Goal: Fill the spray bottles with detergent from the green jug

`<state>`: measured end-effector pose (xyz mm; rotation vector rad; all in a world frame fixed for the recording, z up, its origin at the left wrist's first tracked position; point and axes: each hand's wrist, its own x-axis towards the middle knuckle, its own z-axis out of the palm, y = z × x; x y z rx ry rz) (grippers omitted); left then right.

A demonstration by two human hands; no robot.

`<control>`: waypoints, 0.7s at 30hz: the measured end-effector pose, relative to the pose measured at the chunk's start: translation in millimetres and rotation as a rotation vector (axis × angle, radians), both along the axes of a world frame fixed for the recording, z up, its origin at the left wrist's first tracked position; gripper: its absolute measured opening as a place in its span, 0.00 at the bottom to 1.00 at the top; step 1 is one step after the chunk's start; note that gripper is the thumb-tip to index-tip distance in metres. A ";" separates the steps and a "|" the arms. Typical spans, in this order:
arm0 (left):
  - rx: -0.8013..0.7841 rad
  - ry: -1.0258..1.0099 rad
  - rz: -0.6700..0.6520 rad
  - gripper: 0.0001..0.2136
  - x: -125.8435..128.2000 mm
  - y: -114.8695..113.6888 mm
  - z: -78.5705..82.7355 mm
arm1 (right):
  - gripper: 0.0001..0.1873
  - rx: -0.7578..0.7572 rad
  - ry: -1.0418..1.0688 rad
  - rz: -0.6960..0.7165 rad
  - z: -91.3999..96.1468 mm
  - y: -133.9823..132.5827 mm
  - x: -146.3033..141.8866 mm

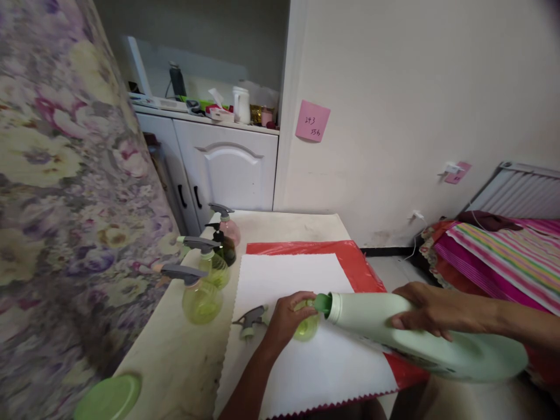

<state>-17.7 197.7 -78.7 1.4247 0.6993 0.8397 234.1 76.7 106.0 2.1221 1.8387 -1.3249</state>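
Note:
My right hand [431, 309] grips a large pale green detergent bottle [420, 338], tipped on its side with its green spout at the mouth of a small yellow-green spray bottle [306, 326]. My left hand [286, 318] is wrapped around that small bottle, which stands on a white cloth [297, 361]. The bottle's grey trigger sprayer head [250, 321] lies loose on the cloth just left of my left hand.
Several spray bottles [203, 294] stand along the table's left side beside a floral curtain [56, 192]. A green lid [109, 398] lies at the near left corner. Red plastic sheet [363, 265] lies under the cloth. A striped bed [503, 251] is at right; a white cabinet [227, 169] behind.

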 end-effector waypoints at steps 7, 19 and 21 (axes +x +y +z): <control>-0.015 -0.007 -0.003 0.11 0.8 0.3 -0.3 | 0.21 -0.007 0.006 -0.004 1.7 0.1 -0.6; 0.015 0.031 0.007 0.11 0.3 1.3 -1.8 | 0.24 0.000 0.023 -0.004 -0.8 -0.8 3.1; 0.024 0.031 0.005 0.11 0.4 1.5 -2.2 | 0.24 -0.002 0.015 -0.008 -0.4 -0.6 2.6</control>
